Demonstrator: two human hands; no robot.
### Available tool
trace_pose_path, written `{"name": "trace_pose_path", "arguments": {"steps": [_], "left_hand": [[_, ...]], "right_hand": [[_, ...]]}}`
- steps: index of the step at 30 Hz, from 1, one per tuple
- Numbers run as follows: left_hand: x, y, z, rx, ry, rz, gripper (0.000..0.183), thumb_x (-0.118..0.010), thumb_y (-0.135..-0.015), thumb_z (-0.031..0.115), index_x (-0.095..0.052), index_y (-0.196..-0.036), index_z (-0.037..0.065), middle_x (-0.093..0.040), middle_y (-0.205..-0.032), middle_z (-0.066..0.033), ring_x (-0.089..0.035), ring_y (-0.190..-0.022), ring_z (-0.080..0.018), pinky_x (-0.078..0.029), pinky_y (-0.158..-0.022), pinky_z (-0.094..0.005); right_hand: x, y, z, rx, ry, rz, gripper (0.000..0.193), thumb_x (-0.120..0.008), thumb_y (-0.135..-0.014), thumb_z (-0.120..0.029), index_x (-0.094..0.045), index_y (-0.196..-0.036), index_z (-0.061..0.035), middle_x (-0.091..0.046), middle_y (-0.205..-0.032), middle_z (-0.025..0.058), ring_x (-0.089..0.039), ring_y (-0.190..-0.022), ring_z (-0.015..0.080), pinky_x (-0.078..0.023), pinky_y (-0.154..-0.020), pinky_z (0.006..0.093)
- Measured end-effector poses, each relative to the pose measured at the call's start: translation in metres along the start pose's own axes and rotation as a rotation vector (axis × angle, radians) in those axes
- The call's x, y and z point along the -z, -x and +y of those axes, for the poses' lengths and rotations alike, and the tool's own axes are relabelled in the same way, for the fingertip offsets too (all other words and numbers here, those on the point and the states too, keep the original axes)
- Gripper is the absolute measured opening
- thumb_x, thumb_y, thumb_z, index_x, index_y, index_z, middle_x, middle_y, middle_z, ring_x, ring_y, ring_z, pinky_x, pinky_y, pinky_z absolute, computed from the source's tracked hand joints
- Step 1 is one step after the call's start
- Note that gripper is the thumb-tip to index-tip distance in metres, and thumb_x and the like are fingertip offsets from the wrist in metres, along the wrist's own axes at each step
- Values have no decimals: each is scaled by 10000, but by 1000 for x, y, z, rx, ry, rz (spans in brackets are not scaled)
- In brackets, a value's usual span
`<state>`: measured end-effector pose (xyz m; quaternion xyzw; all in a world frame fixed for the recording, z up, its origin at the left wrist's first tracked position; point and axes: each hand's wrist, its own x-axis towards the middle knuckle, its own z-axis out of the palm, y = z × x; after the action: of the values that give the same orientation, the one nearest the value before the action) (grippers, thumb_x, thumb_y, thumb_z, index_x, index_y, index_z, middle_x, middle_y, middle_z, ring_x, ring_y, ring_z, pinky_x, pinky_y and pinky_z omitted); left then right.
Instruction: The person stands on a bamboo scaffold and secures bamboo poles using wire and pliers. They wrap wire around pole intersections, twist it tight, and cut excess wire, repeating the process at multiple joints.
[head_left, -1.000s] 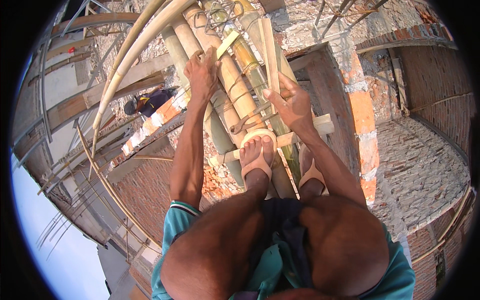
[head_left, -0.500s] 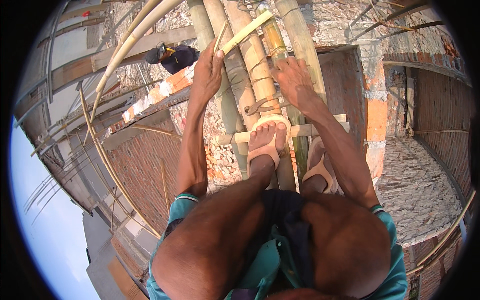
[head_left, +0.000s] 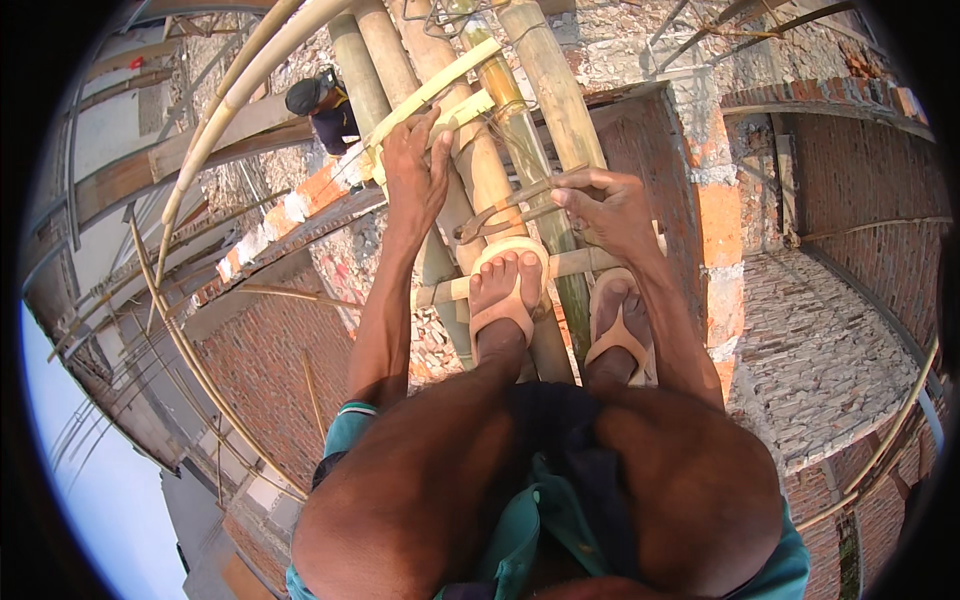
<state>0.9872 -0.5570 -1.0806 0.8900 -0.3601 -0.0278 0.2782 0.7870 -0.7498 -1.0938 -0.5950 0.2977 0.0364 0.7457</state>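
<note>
Pale split bamboo strips [head_left: 455, 75] lie slantwise across several bamboo poles [head_left: 545, 85]. My left hand [head_left: 412, 175] is closed at their near side, its fingers curled over the pale bamboo; part of the grip is hidden. To the right, my right hand [head_left: 615, 215] pinches the handles of rusty pincers [head_left: 500, 215] between thumb and fingers. The pincers' jaws point left, above a pole just beyond my sandalled left foot [head_left: 505, 290]. Thin wire [head_left: 515, 103] is wrapped around the poles beyond my hands.
Both my feet stand on the poles, near a bamboo crosspiece [head_left: 580, 262]. A person in a dark cap [head_left: 310, 95] is lower down at the far left. Brick walls [head_left: 280, 350] drop away below. Long curved bamboo poles [head_left: 215, 120] rise at the left.
My right hand has moved nearer and taken hold of the pincers, which lay on the poles before. My left hand has lowered the bamboo strips across the poles. The view has shifted slightly.
</note>
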Motion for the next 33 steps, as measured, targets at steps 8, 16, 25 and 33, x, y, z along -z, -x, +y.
{"name": "trace_pose_path", "arguments": {"steps": [8, 16, 25, 33], "left_hand": [[6, 28, 79, 652, 977, -316, 333, -729, -991, 220, -709, -1173, -58, -730, -912, -83, -650, -765, -120, -536, -702, -254], [14, 23, 85, 665, 893, -237, 275, -727, -990, 192, -721, -1101, -60, -713, -851, -73, -658, -739, -132, -535, -686, -254], [16, 16, 82, 660, 850, -70, 266, -724, -995, 195, -718, -1074, -59, -699, -839, -76, -664, -734, -127, -561, -656, -269], [36, -2, 75, 595, 979, 66, 308, -679, -1025, 185, -646, -1213, -57, -667, -907, -70, -651, -806, -140, -556, -707, -285]], "right_hand": [[-29, 6, -13, -169, -422, -126, 270, -777, -942, -209, -723, -1043, 36, -718, -880, 84, -641, -718, 100, -505, -591, 244], [-40, 6, -17, -163, -647, -92, 276, -711, -994, -229, -689, -1066, 36, -712, -921, 88, -652, -753, 121, -555, -612, 254], [-31, -1, -14, -176, -550, -206, 322, -675, -1022, -276, -688, -1102, 36, -703, -912, 73, -624, -706, 104, -560, -589, 254], [-4, -1, -12, -87, -473, -381, 318, -695, -1007, -263, -717, -1111, 37, -719, -839, 74, -622, -669, 96, -523, -591, 244]]}}
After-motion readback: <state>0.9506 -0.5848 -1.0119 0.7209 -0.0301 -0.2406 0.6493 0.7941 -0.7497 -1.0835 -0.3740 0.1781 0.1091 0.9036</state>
